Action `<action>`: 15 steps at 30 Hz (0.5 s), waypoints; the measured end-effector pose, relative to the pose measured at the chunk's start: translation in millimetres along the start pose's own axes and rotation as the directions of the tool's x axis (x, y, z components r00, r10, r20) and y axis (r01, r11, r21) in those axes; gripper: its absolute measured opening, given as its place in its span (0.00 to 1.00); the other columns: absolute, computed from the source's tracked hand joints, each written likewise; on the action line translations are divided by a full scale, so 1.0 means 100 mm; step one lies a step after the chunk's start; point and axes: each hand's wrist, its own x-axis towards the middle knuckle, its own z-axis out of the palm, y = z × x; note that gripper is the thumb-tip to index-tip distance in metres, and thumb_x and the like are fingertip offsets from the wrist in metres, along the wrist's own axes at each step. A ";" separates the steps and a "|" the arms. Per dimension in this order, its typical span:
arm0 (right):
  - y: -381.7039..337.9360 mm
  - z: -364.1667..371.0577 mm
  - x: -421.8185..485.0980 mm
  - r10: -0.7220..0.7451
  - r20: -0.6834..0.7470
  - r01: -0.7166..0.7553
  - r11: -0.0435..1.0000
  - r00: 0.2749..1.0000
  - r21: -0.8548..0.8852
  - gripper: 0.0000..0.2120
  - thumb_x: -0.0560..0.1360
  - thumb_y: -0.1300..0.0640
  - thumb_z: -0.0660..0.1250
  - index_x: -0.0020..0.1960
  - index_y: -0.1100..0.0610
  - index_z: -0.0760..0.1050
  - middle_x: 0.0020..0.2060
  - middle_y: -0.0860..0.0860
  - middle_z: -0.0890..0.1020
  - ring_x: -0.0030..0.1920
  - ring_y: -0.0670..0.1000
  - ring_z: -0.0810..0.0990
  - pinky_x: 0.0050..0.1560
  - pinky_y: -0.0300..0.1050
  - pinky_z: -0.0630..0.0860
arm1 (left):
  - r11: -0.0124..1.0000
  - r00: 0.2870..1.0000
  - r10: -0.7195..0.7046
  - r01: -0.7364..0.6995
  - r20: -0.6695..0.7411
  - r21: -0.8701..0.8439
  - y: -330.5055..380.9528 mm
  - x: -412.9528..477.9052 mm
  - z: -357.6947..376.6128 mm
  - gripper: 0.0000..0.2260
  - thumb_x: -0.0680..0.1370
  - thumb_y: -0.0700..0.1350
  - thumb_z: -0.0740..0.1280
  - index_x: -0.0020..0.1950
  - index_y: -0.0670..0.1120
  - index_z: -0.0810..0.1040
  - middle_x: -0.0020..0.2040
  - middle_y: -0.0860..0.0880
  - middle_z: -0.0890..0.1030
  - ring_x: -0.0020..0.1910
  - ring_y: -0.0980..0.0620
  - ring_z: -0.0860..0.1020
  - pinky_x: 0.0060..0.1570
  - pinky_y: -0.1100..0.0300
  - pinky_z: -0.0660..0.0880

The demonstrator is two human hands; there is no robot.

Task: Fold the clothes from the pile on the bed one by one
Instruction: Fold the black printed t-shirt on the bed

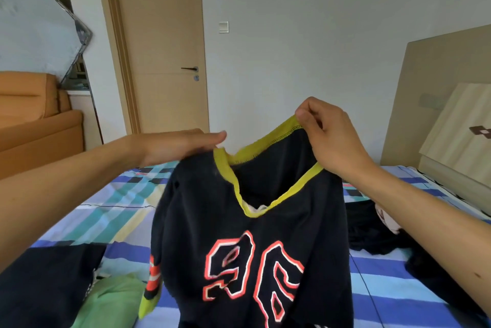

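**Black shirt held up over the bed**

Our left forearm [66, 195] and right forearm [425, 221] reach in from the lower corners toward the shirt [239, 234]. We hold it up in the middle of the view, above the bed [398, 288]. The shirt is black with a yellow V-neck collar [276, 202]. It carries a large "96" outlined in orange and white on the side facing us.

Our right hand [326, 136] is at the top right of the shirt, with thumb and fingers curled and pinching the back of the collar. Our left hand [180, 147] lies at the top left of the shirt, its fingers straight over the shoulder beside the collar. The thumb is hidden, so we cannot tell whether this hand grips the cloth or only rests on it.

Right of the shirt, a heap of dark clothes [377, 226] lies on the striped sheet. Below and left of the shirt are a green cloth [114, 298] and another dark garment [45, 288]. Behind the shirt stands a closed door [164, 43], with an orange sofa [34, 120] far to its left
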 end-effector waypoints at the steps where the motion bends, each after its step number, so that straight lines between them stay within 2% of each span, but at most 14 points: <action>1: -0.01 0.01 0.00 -0.007 0.019 0.006 1.000 1.000 0.024 0.14 0.85 0.58 0.57 0.41 0.54 0.70 0.32 0.48 0.72 0.32 0.43 0.67 0.34 0.35 0.63 | 0.999 0.997 0.047 -0.046 0.058 -0.024 0.04 0.00 0.02 0.30 0.81 0.65 0.53 0.44 0.45 0.85 0.34 0.53 0.82 0.36 0.55 0.80 0.56 0.54 0.73; 3: -0.08 0.06 0.02 -0.030 0.072 0.026 0.998 0.997 0.059 0.13 0.85 0.58 0.57 0.42 0.55 0.71 0.33 0.50 0.72 0.34 0.46 0.67 0.36 0.38 0.64 | 0.983 0.987 0.160 -0.159 -0.002 0.092 0.12 0.13 0.08 0.25 0.79 0.65 0.60 0.51 0.44 0.83 0.38 0.48 0.81 0.39 0.53 0.78 0.56 0.46 0.74; 4: -0.12 0.10 0.03 -0.045 0.105 0.038 0.997 0.993 0.072 0.13 0.85 0.58 0.57 0.43 0.56 0.72 0.34 0.51 0.73 0.35 0.48 0.69 0.38 0.38 0.65 | 0.973 0.979 0.200 -0.193 -0.043 0.126 0.19 0.21 0.16 0.24 0.76 0.65 0.65 0.57 0.47 0.81 0.45 0.48 0.82 0.46 0.54 0.80 0.56 0.44 0.74; 6: -0.21 0.20 0.03 -0.068 0.163 0.052 0.994 0.984 0.100 0.12 0.84 0.59 0.57 0.44 0.58 0.73 0.35 0.48 0.75 0.36 0.44 0.72 0.39 0.36 0.67 | 0.964 0.963 0.266 -0.265 -0.055 0.014 0.35 0.37 0.32 0.27 0.74 0.60 0.72 0.69 0.52 0.73 0.60 0.52 0.80 0.61 0.57 0.78 0.66 0.54 0.74; 7: -0.24 0.23 0.04 -0.075 0.179 0.057 0.993 0.981 0.104 0.12 0.84 0.59 0.57 0.43 0.57 0.73 0.35 0.46 0.76 0.36 0.43 0.72 0.39 0.34 0.68 | 0.954 0.957 0.290 -0.291 -0.025 -0.074 0.45 0.43 0.40 0.25 0.75 0.53 0.74 0.69 0.50 0.71 0.62 0.52 0.79 0.62 0.57 0.78 0.64 0.58 0.75; 9: -0.22 0.23 0.01 -0.070 0.140 0.058 0.995 0.988 0.083 0.11 0.84 0.59 0.58 0.43 0.56 0.73 0.36 0.47 0.77 0.38 0.43 0.74 0.41 0.35 0.70 | 0.944 0.954 0.300 -0.297 -0.001 -0.142 0.59 0.54 0.49 0.15 0.77 0.41 0.72 0.62 0.47 0.76 0.53 0.50 0.82 0.54 0.54 0.82 0.55 0.61 0.77; 10: -0.18 0.20 -0.01 -0.054 0.069 0.048 0.995 0.996 0.083 0.10 0.83 0.59 0.59 0.43 0.56 0.72 0.37 0.48 0.76 0.39 0.45 0.74 0.43 0.38 0.71 | 0.946 0.956 0.293 -0.292 -0.019 -0.139 0.62 0.57 0.48 0.11 0.77 0.38 0.71 0.58 0.47 0.78 0.48 0.48 0.82 0.48 0.52 0.82 0.49 0.60 0.78; 11: -0.11 0.17 -0.06 -0.009 -0.030 0.012 0.994 1.000 0.104 0.09 0.83 0.59 0.60 0.44 0.57 0.71 0.38 0.51 0.75 0.39 0.47 0.73 0.44 0.40 0.70 | 0.950 0.959 0.280 -0.283 -0.042 -0.131 0.64 0.60 0.46 0.09 0.78 0.37 0.70 0.56 0.48 0.79 0.44 0.47 0.81 0.45 0.52 0.82 0.47 0.59 0.78; 13: 0.01 0.11 -0.23 0.170 -0.175 -0.134 0.971 0.970 0.200 0.09 0.82 0.57 0.64 0.46 0.61 0.68 0.39 0.56 0.72 0.38 0.49 0.69 0.41 0.38 0.68 | 0.964 0.967 0.224 -0.238 -0.120 -0.120 0.60 0.66 0.42 0.08 0.80 0.38 0.67 0.57 0.47 0.81 0.43 0.46 0.80 0.43 0.52 0.82 0.45 0.58 0.80; 14: 0.08 0.11 -0.35 0.259 -0.171 -0.214 0.946 0.951 0.245 0.12 0.81 0.55 0.65 0.46 0.61 0.67 0.38 0.57 0.70 0.36 0.48 0.67 0.39 0.38 0.67 | 0.969 0.964 0.191 -0.215 -0.183 -0.123 0.59 0.69 0.41 0.08 0.81 0.38 0.65 0.56 0.46 0.82 0.41 0.46 0.80 0.41 0.53 0.82 0.41 0.60 0.79; 15: 0.12 0.13 -0.48 0.332 -0.101 -0.294 0.914 0.938 0.280 0.14 0.80 0.54 0.67 0.45 0.61 0.66 0.37 0.55 0.68 0.36 0.46 0.67 0.39 0.38 0.67 | 0.973 0.951 0.159 -0.196 -0.264 -0.123 0.59 0.71 0.42 0.07 0.81 0.39 0.65 0.55 0.44 0.83 0.38 0.48 0.79 0.37 0.54 0.81 0.36 0.63 0.77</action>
